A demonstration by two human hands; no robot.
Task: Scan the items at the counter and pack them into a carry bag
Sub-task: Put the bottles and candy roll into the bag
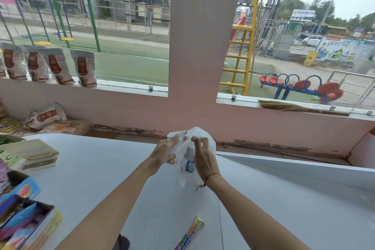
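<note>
A thin white plastic carry bag [183, 149] is held up over the white counter [97, 172], between both hands. My left hand [165, 152] grips its left edge with the fingers pinching the plastic. My right hand [203, 158] holds the right side, fingers curled at the bag's mouth. Through the plastic a small item with a blue and white label [189, 165] shows inside the bag. A roll of Mentos candy [190, 234] lies on the counter near the front edge, between my forearms.
Display boxes of sweets [22, 219] stand at the counter's left edge, with a beige box [36, 155] behind them. Pouches [83, 68] line the window sill at left. A broom [300, 107] lies on the right sill. A raised white ledge [304, 170] borders the counter at right.
</note>
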